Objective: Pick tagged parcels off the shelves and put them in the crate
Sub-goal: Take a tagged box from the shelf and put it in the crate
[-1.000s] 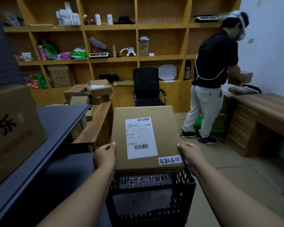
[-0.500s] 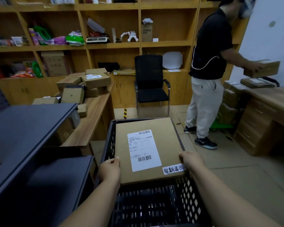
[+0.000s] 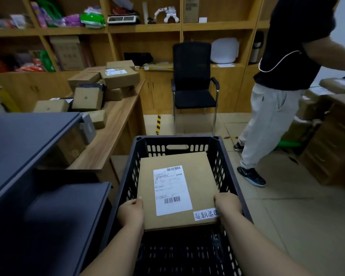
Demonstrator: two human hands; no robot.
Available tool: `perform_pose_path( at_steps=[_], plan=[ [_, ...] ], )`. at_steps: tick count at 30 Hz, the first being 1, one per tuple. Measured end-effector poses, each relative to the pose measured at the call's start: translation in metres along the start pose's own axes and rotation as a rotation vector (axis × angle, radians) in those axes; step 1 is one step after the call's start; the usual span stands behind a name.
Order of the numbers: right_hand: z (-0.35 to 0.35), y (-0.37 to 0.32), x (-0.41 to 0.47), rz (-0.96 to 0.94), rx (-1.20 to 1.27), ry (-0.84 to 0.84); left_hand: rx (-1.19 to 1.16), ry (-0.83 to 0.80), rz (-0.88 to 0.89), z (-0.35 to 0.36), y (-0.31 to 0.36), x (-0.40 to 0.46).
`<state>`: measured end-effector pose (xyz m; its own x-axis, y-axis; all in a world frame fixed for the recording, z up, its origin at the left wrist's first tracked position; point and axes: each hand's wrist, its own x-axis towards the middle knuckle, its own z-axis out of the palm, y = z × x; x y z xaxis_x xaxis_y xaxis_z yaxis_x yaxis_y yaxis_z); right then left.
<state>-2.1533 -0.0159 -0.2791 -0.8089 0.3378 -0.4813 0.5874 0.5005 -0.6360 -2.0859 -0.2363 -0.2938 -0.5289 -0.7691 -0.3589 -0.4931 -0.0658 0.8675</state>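
The person holds a flat brown parcel (image 3: 177, 188) with both hands, inside the black crate (image 3: 228, 166). The left hand (image 3: 130, 213) grips its near left edge and the right hand (image 3: 228, 204) grips its near right edge, fingers closed around it. A white label (image 3: 171, 190) and a small handwritten tag (image 3: 205, 214) sit on top. More boxes (image 3: 120, 76) lie on the table (image 3: 112, 140) at far left.

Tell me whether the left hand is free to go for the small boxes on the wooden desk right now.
Probably not yet. The left hand grips the tagged parcel together with the right hand, inside the black crate. The small boxes on the wooden desk sit well ahead, apparently beyond arm's reach.
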Motion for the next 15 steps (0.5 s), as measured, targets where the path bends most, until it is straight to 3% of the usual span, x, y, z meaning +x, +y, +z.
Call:
perform_pose_path(
  at_steps=[15],
  plan=[
    [0.050, 0.005, 0.051, 0.226, -0.038, 0.035, 0.164, -0.044, -0.062, 0.051, -0.027, 0.054]
  ],
)
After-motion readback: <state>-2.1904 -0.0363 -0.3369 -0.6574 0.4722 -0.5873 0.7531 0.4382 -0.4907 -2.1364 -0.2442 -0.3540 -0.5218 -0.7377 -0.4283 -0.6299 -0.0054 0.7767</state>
